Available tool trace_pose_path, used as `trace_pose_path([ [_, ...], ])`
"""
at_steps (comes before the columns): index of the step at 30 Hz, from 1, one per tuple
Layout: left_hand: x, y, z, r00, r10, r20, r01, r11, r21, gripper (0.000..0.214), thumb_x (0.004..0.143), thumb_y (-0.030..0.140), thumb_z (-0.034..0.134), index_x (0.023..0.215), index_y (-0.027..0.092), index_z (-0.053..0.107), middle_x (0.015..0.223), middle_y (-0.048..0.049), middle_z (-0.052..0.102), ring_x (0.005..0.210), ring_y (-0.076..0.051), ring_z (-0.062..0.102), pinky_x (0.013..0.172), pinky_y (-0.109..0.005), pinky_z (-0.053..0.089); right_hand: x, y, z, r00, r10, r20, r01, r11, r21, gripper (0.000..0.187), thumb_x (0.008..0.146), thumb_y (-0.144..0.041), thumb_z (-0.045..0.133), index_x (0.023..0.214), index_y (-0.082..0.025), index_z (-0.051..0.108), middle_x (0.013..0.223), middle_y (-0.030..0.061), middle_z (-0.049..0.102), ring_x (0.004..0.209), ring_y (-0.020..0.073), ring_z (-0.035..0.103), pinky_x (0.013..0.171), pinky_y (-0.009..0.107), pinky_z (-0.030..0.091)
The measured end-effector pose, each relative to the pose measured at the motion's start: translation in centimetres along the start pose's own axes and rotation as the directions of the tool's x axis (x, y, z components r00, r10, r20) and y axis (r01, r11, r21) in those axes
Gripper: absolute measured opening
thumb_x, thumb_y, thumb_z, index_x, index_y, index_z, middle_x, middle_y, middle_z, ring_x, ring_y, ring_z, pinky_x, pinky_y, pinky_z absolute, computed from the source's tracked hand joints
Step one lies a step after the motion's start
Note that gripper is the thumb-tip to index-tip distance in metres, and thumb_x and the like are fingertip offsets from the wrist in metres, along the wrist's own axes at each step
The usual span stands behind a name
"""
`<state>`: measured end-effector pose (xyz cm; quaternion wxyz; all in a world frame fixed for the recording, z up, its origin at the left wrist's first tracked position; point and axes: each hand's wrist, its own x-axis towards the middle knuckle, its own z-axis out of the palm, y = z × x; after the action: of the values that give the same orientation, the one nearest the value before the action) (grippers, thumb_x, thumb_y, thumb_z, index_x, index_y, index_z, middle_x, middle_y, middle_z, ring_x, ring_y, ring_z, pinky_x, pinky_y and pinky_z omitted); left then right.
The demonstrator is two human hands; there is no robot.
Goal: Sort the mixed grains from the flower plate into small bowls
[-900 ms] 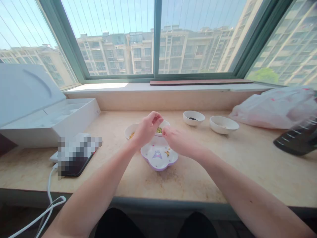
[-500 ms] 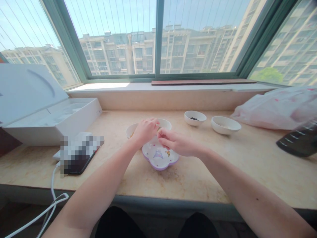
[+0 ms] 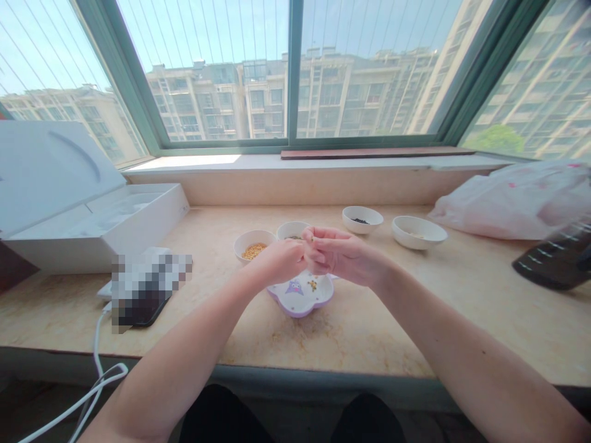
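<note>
We log: left hand (image 3: 279, 261) and right hand (image 3: 344, 255) over the plate (image 3: 300, 312) | fingers (image 3: 318, 237) pinched together, contents hidden | risk: a loose pinch could drop seeds (image 3: 313, 285) wide of the plate, toward the bowl (image 3: 241, 251)

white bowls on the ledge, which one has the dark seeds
The white bowl at the back, between the middle bowl and the far-right bowl. Only it holds dark seeds; the others hold paler grains.

The right hand (image 3: 344, 255) can pass along the counter (image 3: 355, 338) on the near side of the lavender-rimmed plate (image 3: 318, 306); white bowls (image 3: 362, 218) block its way toward the window ledge (image 3: 323, 162).
</note>
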<state>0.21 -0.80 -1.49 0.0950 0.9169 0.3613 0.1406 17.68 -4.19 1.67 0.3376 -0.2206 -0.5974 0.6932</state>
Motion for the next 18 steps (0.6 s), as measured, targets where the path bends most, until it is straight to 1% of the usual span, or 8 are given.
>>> trace_pose_path([
  [4, -0.5, 0.9, 0.3, 0.998, 0.026, 0.063, -0.031, 0.997, 0.073, 0.032, 0.098, 0.024, 0.046, 0.081, 0.016, 0.071, 0.092, -0.0113, 0.074, 0.083, -0.024, 0.068, 0.074, -0.035, 0.051, -0.2, -0.3, 0.0, 0.999, -0.029, -0.027, 0.031, 0.997, 0.07, 0.031, 0.085, -0.043, 0.073, 0.09, -0.025, 0.049, 0.066, -0.0063, 0.037, 0.054, 0.0114, 0.038, 0.055, 0.027, 0.034],
  [6, -0.7, 1.2, 0.5, 0.995, 0.031, 0.096, -0.041, 0.994, 0.104, 0.033, 0.098, 0.028, 0.047, 0.079, 0.015, 0.071, 0.09, -0.0117, 0.073, 0.082, -0.025, 0.068, 0.072, -0.035, 0.051, -0.4, -0.4, 0.0, 0.998, -0.038, -0.051, 0.042, 0.997, 0.069, 0.033, 0.083, -0.044, 0.074, 0.09, -0.025, 0.048, 0.067, -0.006, 0.037, 0.054, 0.0116, 0.038, 0.055, 0.027, 0.035],
  [9, -0.9, 1.3, 0.6, 0.989, 0.054, 0.136, -0.069, 0.992, 0.11, 0.026, 0.096, 0.031, 0.055, 0.086, 0.016, 0.074, 0.087, -0.0104, 0.073, 0.082, -0.025, 0.068, 0.072, -0.035, 0.051, -0.5, -0.5, -0.1, 0.995, -0.023, -0.096, 0.023, 1.0, -0.004, 0.038, 0.079, -0.05, 0.074, 0.089, -0.026, 0.046, 0.068, -0.0049, 0.039, 0.054, 0.0129, 0.04, 0.054, 0.029, 0.036],
  [12, -0.9, 1.4, 0.6, 0.981, 0.084, 0.174, -0.101, 0.991, 0.092, 0.022, 0.093, 0.03, 0.059, 0.101, 0.019, 0.076, 0.095, -0.0089, 0.074, 0.09, -0.024, 0.069, 0.078, -0.034, 0.051, -0.3, -0.5, -0.1, 0.99, -0.026, -0.137, 0.013, 0.995, -0.094, 0.041, 0.078, -0.055, 0.072, 0.09, -0.026, 0.046, 0.068, -0.0045, 0.04, 0.055, 0.0134, 0.041, 0.055, 0.03, 0.037],
  [14, -0.8, 1.4, 0.5, 0.976, 0.07, 0.206, -0.088, 0.993, 0.083, 0.022, 0.092, 0.032, 0.061, 0.106, 0.021, 0.075, 0.101, -0.0074, 0.075, 0.095, -0.024, 0.069, 0.081, -0.033, 0.051, 0.1, -0.2, -0.1, 0.981, -0.078, -0.176, 0.051, 0.987, -0.152, 0.04, 0.081, -0.056, 0.07, 0.09, -0.026, 0.046, 0.067, -0.0049, 0.042, 0.056, 0.0131, 0.04, 0.056, 0.03, 0.037],
  [15, -0.8, 1.4, 0.4, 0.973, 0.059, 0.223, -0.078, 0.994, 0.076, 0.022, 0.092, 0.033, 0.062, 0.108, 0.022, 0.075, 0.102, -0.0064, 0.075, 0.096, -0.023, 0.069, 0.081, -0.032, 0.051, 0.4, 0.1, -0.2, 0.97, -0.126, -0.206, 0.085, 0.977, -0.196, 0.038, 0.083, -0.055, 0.068, 0.091, -0.025, 0.046, 0.067, -0.0052, 0.043, 0.056, 0.013, 0.04, 0.057, 0.029, 0.037],
  [17, -0.6, 1.4, 0.4, 0.968, 0.049, 0.247, -0.066, 0.996, 0.061, 0.022, 0.092, 0.036, 0.065, 0.108, 0.023, 0.074, 0.103, -0.0046, 0.075, 0.096, -0.022, 0.069, 0.081, -0.031, 0.05, 1.0, 1.0, -0.7, 0.923, -0.259, -0.286, 0.151, 0.925, -0.348, 0.032, 0.087, -0.052, 0.065, 0.091, -0.025, 0.047, 0.065, -0.0056, 0.045, 0.056, 0.0132, 0.041, 0.057, 0.029, 0.036],
  [18, -0.6, 1.4, 0.4, 0.967, 0.052, 0.251, -0.068, 0.996, 0.055, 0.022, 0.091, 0.036, 0.066, 0.107, 0.023, 0.073, 0.103, -0.004, 0.075, 0.095, -0.022, 0.069, 0.081, -0.031, 0.05, 1.4, 1.5, -1.0, 0.884, -0.338, -0.322, 0.163, 0.87, -0.466, 0.027, 0.089, -0.047, 0.063, 0.092, -0.025, 0.049, 0.065, -0.0055, 0.047, 0.057, 0.0136, 0.042, 0.057, 0.028, 0.035],
])
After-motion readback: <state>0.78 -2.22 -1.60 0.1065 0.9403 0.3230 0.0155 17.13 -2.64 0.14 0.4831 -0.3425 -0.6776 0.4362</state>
